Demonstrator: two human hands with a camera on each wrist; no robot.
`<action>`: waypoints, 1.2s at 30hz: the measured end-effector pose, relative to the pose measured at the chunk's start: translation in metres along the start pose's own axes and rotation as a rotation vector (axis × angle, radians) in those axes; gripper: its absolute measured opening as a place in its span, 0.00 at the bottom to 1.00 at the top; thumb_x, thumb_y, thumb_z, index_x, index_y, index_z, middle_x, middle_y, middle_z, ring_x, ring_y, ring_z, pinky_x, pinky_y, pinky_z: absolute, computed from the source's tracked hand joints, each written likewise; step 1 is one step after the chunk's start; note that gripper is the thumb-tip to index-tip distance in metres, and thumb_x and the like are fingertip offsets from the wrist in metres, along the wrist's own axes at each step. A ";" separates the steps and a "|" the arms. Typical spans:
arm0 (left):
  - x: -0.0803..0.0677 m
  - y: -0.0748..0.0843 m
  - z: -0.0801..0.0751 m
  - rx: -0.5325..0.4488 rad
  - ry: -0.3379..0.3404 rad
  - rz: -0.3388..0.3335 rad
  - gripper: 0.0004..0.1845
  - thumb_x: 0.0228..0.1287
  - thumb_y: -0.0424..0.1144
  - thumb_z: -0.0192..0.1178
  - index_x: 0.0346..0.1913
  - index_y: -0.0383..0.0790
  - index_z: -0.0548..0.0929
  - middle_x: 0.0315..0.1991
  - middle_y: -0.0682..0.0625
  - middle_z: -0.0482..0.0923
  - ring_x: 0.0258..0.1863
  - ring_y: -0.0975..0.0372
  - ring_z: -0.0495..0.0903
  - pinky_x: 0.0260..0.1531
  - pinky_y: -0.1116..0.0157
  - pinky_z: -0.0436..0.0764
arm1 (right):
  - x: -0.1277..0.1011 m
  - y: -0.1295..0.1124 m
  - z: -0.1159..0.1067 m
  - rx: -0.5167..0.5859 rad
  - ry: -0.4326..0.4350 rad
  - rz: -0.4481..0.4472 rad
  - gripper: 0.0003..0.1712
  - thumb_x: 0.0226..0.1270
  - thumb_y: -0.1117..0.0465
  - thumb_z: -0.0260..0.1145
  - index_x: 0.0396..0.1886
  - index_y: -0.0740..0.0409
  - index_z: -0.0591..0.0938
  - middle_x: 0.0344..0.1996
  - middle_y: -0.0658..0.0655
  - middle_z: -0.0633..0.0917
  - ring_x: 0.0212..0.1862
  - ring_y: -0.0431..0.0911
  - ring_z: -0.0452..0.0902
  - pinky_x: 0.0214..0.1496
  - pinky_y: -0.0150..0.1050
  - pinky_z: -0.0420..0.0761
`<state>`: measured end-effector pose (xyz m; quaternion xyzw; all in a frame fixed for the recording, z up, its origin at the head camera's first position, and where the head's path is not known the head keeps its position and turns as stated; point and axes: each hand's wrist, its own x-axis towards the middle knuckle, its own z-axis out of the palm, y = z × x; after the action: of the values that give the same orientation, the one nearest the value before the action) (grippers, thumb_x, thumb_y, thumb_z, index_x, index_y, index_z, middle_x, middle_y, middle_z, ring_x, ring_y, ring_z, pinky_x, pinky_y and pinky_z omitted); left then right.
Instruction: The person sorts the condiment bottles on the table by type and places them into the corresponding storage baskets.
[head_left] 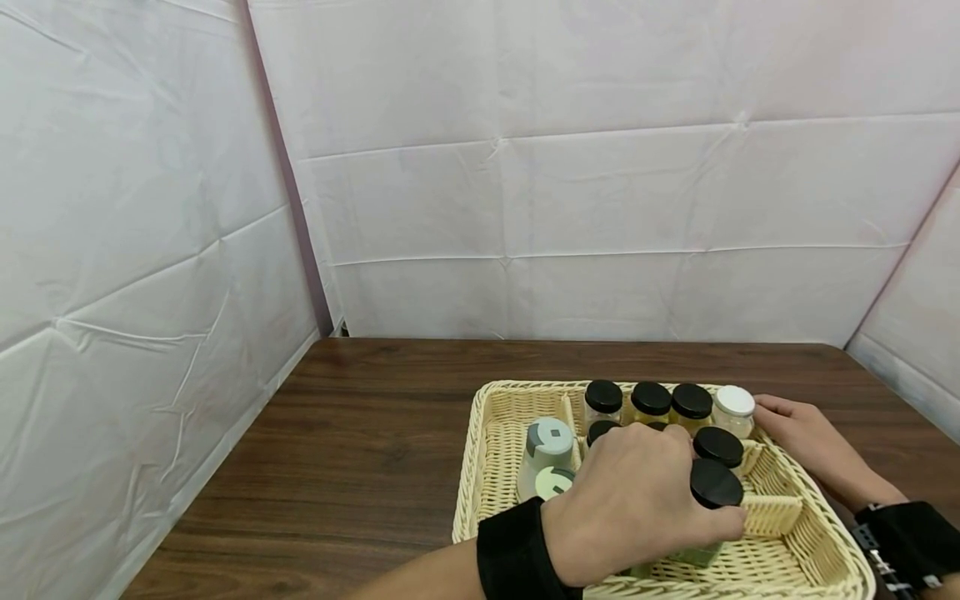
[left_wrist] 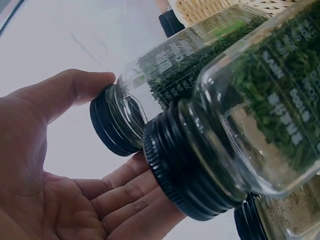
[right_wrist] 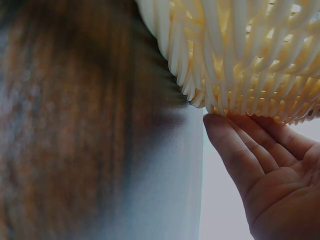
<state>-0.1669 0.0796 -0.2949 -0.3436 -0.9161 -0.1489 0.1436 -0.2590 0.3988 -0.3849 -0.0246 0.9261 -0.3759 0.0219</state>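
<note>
Glass is what we have under our left hand (head_left: 637, 500): a black-capped herb jar (head_left: 712, 492) near the right front of the wicker tray (head_left: 480, 467). The left wrist view shows our thumb against one jar's cap and our fingers (left_wrist: 130, 190) lying fairly straight under the cap of a second jar (left_wrist: 240, 135), so the hold looks loose, more a cradle than a grip. We judge that a risk: two smooth jars packed side by side could slide off one another, and one could tip onto the tray divider (head_left: 772, 508) or knock the jars (head_left: 667, 402) lined along the far wall. Our right hand (head_left: 806, 437) lies open, fingers straight and touching the tray's outer weave on the right, holding nothing. If that hand only rests there, a pull on the jar could drag the light tray across the table (head_left: 360, 433). Two grey-lidded shakers (head_left: 546, 454) stand in the left compartment, just beside our knuckles, and could be bumped.
</note>
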 end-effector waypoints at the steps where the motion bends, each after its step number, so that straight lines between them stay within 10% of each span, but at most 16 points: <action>1: 0.000 0.000 0.000 -0.004 -0.005 0.000 0.24 0.61 0.66 0.71 0.23 0.54 0.74 0.12 0.64 0.64 0.13 0.75 0.62 0.13 0.73 0.64 | 0.000 0.000 0.000 0.001 -0.002 0.000 0.41 0.90 0.40 0.41 0.77 0.73 0.67 0.66 0.77 0.76 0.65 0.72 0.73 0.57 0.60 0.79; 14: 0.002 -0.002 0.001 -0.002 -0.093 -0.020 0.26 0.62 0.65 0.70 0.18 0.54 0.74 0.09 0.61 0.64 0.11 0.72 0.65 0.12 0.72 0.65 | 0.000 0.001 -0.001 0.004 -0.009 0.011 0.41 0.88 0.38 0.43 0.76 0.70 0.69 0.59 0.68 0.83 0.55 0.52 0.81 0.52 0.51 0.82; 36: 0.001 -0.005 0.005 0.020 -0.182 0.014 0.30 0.66 0.64 0.70 0.13 0.54 0.73 0.09 0.60 0.63 0.12 0.71 0.66 0.12 0.72 0.66 | 0.001 0.001 0.000 -0.005 -0.011 0.018 0.44 0.88 0.36 0.41 0.77 0.72 0.66 0.64 0.76 0.77 0.65 0.72 0.73 0.56 0.60 0.78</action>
<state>-0.1721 0.0781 -0.2997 -0.3607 -0.9243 -0.1067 0.0645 -0.2596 0.3994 -0.3855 -0.0182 0.9271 -0.3732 0.0302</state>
